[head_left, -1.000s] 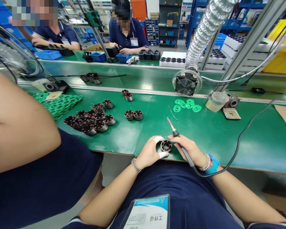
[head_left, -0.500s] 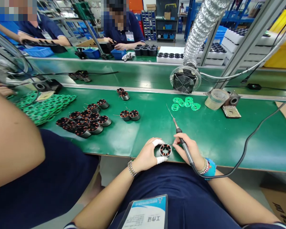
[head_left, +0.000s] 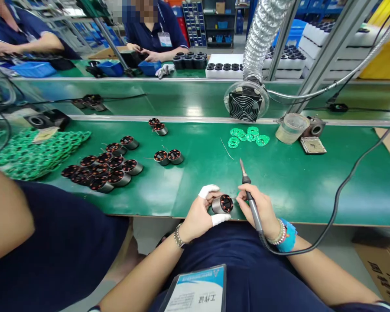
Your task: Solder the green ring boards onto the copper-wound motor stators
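A silver duct (head_left: 263,37) rises from a fan (head_left: 245,106)

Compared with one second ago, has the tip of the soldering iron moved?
Yes, rightward: the soldering iron's tip was left of the green rings and now shows below their left part in the view.

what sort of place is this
Probably an electronics assembly workshop: a slim grey soldering iron in the right hand, grey metal cylinders with copper-coloured windings on a green workbench, and a square black fan.
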The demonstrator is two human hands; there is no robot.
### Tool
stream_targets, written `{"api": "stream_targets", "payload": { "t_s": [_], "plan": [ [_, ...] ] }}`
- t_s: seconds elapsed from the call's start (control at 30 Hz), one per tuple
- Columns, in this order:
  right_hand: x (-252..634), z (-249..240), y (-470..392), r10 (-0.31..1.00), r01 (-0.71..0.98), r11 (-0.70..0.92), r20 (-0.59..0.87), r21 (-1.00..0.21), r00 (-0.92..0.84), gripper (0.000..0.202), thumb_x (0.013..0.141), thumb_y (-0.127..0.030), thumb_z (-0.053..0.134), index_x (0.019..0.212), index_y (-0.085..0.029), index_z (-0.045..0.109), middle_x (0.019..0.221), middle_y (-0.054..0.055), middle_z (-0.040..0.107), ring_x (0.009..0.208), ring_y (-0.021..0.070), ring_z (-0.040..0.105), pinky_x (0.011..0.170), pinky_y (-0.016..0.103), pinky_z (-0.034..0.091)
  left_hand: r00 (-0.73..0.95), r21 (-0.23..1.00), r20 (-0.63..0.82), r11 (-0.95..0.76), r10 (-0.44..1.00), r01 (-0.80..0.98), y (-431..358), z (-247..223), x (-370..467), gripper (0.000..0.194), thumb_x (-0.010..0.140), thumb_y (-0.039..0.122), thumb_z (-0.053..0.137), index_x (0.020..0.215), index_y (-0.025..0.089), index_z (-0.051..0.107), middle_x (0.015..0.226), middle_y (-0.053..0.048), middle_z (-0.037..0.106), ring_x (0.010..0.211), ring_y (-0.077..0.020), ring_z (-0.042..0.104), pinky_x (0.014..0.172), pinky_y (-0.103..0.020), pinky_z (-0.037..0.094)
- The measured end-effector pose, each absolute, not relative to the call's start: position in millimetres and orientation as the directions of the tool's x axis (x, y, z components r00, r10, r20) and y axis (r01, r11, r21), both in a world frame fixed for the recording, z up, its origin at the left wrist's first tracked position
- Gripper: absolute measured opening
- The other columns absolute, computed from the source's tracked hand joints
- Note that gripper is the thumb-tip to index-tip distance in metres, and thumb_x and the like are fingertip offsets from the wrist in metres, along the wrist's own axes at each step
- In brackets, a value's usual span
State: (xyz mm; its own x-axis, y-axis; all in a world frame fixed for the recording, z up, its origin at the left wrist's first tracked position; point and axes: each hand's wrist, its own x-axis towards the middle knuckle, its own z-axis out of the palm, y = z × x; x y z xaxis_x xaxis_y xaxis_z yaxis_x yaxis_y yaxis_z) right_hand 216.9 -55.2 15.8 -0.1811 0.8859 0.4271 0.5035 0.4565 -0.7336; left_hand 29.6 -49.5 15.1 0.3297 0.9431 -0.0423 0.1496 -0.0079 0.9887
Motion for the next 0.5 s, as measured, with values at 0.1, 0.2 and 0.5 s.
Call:
{"api": "stream_targets", "payload": {
  "t_s": [0.1, 0.2, 0.5],
  "plan": [
    [221.1, 10.2, -56.5, 0.853, 0.551, 0.512, 0.468, -0.659, -0.232, 0.027, 0.083, -0.009, 0.047, 0.108, -0.019, 0.05, 0.08, 0.004, 0.058, 0.071, 0.0152, 0.054, 0.067, 0.028, 0.048, 0.345, 0.939, 0.004, -0.122, 0.939, 0.321, -48.7, 16.6, 33.2, 0.053, 0.061, 0.026, 0.075, 0.106, 0.019, 0.048, 0.102, -0.007, 0.063, 0.094, -0.0219, 0.062, 0.086, -0.038, 0.049],
    [228.2, 6.6, -55.0, 0.837, 0.568, 0.543, 0.458, -0.619, -0.301, 0.024, 0.084, -0.009, 0.046, 0.105, -0.018, 0.053, 0.08, 0.006, 0.059, 0.071, 0.0159, 0.053, 0.065, 0.029, 0.048, 0.401, 0.833, 0.066, -0.272, 0.914, 0.483, -43.2, 18.0, 34.4, 0.044, 0.064, 0.026, 0.073, 0.104, 0.019, 0.055, 0.103, -0.007, 0.064, 0.094, -0.0225, 0.061, 0.087, -0.038, 0.048],
    [278.7, 21.7, -67.1, 0.892, 0.506, 0.444, 0.42, -0.739, -0.17, 0.023, 0.083, -0.018, 0.055, 0.105, -0.021, 0.06, 0.075, 0.002, 0.067, 0.069, 0.0144, 0.062, 0.068, 0.027, 0.05, 0.443, 0.827, 0.125, -0.34, 0.888, 0.448, -26.6, 12.2, 27.2, 0.046, 0.067, 0.027, 0.071, 0.108, 0.016, 0.054, 0.104, -0.009, 0.063, 0.094, -0.0212, 0.061, 0.087, -0.036, 0.049]
  ]
}}
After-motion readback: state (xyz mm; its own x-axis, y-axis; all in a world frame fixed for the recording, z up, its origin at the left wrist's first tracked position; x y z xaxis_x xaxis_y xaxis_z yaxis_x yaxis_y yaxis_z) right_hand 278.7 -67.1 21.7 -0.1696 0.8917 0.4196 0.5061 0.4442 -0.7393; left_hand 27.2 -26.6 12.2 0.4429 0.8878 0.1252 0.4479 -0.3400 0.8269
